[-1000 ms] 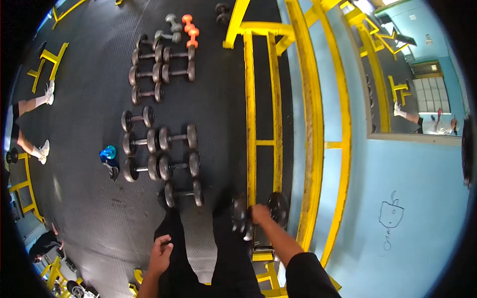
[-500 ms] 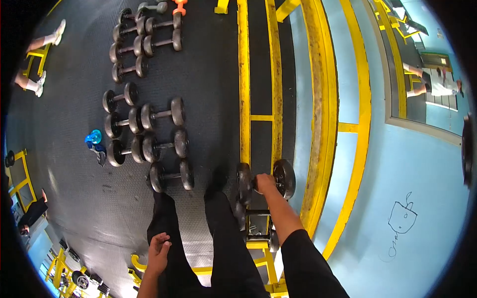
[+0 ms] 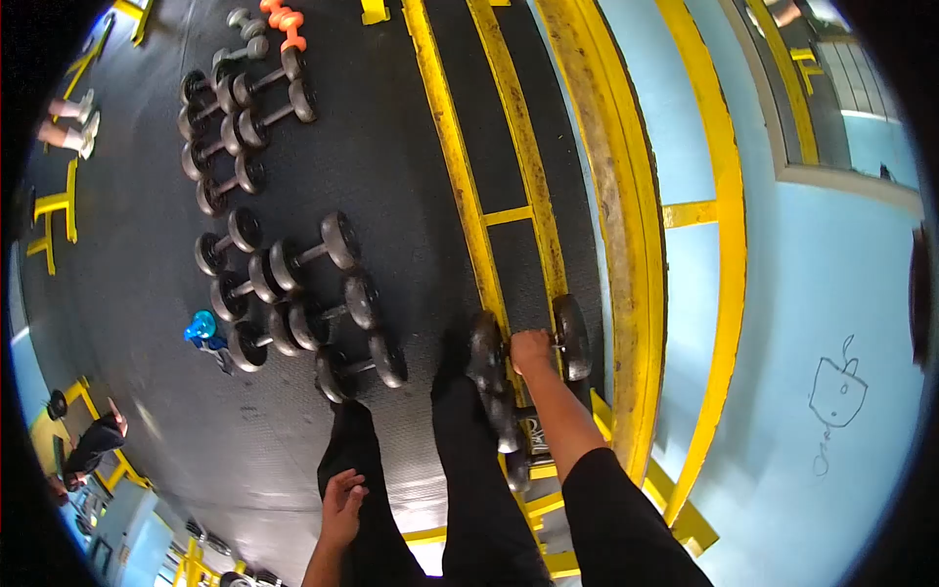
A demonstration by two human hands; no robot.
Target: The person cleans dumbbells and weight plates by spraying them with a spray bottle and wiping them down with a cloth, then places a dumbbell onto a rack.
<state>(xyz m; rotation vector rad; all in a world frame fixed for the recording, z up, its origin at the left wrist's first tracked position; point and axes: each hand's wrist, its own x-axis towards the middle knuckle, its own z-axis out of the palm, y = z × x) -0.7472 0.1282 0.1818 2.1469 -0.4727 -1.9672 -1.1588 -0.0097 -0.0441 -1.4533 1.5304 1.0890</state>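
Observation:
My right hand [image 3: 531, 350] is wrapped round the handle of a black dumbbell [image 3: 571, 338], between its two round heads. The dumbbell is at the near part of the low yellow rack [image 3: 509, 215]; whether it rests on the rails or hangs just above them I cannot tell. Close below it, more black weights [image 3: 500, 419] are partly hidden by my arm and leg. My left hand [image 3: 342, 504] hangs over my left thigh, fingers loosely bent and apart, with nothing in it. Nearest to that hand, a dumbbell [image 3: 360, 368] lies on the floor in front of my feet.
Several dumbbells [image 3: 313, 256] lie in rows on the black rubber floor [image 3: 391, 117], with orange ones [image 3: 291, 29] at the far end. A blue bottle [image 3: 201, 326] stands left of them. Upright yellow bars [image 3: 732, 196] run along the blue wall [image 3: 782, 293]. Other people [image 3: 93, 445] are at the left.
My view has turned, so the rack and floor dumbbells appear slanted. My right hand keeps its grip on the dumbbell, which has shifted slightly against the rack. My left hand remains empty.

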